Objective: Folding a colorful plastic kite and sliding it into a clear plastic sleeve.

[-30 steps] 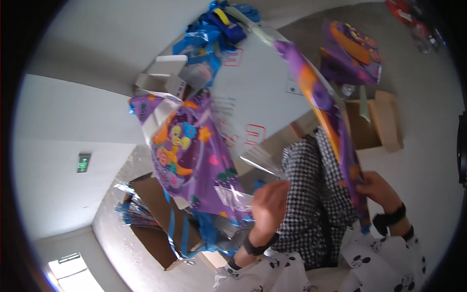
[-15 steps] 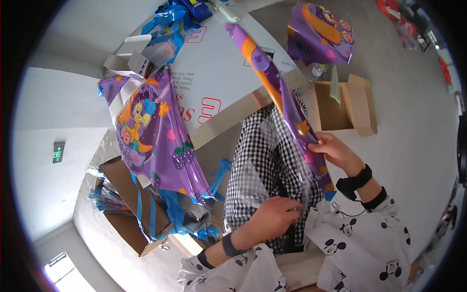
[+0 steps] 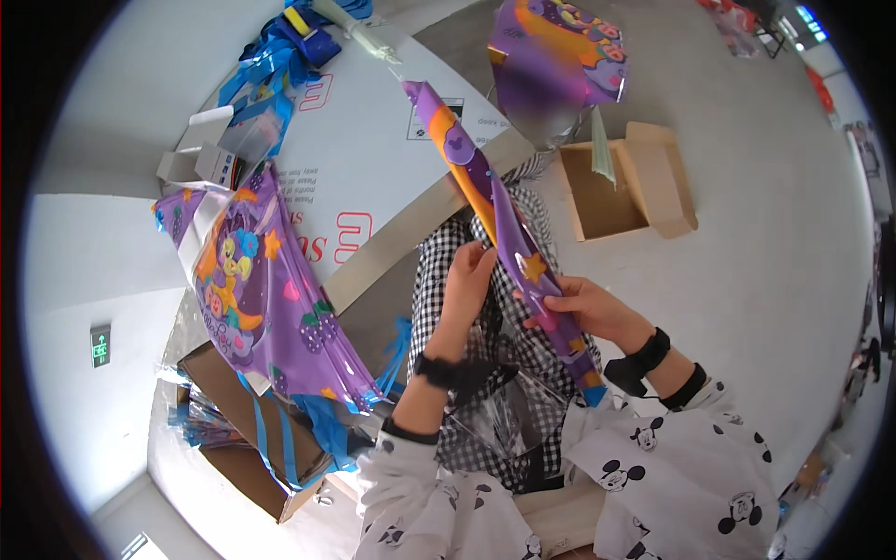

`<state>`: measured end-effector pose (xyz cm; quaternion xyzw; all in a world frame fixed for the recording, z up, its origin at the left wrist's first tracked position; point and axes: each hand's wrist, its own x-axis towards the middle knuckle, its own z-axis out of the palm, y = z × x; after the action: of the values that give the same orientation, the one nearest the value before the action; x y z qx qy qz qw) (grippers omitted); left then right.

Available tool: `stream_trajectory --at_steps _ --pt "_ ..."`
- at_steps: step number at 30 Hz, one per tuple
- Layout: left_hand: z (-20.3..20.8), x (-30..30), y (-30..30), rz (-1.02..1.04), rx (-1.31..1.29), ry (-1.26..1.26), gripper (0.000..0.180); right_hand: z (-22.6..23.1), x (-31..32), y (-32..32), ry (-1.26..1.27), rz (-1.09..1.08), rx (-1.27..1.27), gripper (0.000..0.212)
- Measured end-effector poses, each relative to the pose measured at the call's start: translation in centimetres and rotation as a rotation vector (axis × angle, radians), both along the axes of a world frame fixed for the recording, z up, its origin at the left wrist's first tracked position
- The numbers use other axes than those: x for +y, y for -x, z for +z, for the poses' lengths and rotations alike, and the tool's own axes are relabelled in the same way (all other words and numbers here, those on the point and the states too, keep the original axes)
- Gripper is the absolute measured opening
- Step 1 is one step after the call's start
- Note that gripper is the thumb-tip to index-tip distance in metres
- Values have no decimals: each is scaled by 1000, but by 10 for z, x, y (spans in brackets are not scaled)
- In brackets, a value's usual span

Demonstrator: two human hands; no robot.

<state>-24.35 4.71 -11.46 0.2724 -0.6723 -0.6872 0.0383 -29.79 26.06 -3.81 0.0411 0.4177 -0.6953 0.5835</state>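
Fingers [image 3: 566, 302] of the right hand [image 3: 602, 314] hold a folded purple sheet [image 3: 509, 233] whose far end could droop if the left hand [image 3: 464, 287], grip unclear, adds no support

A narrow folded purple-and-orange plastic sheet [image 3: 498, 207] partly hides the right hand [image 3: 599, 312]; whether the left hand [image 3: 467, 286] pinches it seems unclear. The upper purple printed plastic sheet [image 3: 562, 49] is partly blurred and cut off above.

Left hand [image 3: 469, 278] curled, right hand [image 3: 597, 312] pinching
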Motion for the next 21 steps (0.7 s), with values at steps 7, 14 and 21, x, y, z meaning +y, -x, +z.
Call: stream_trajectory --at_steps 7,14,21 --pt "-13 29 69 12 221 837 74 7 -3 -9 -14 63 -43 31" --pt "69 45 51 -416 -118 590 34 45 24 14 10 -138 88 35" --pt "113 -46 4 -262 304 -194 15 98 133 48 -289 59 647 19"
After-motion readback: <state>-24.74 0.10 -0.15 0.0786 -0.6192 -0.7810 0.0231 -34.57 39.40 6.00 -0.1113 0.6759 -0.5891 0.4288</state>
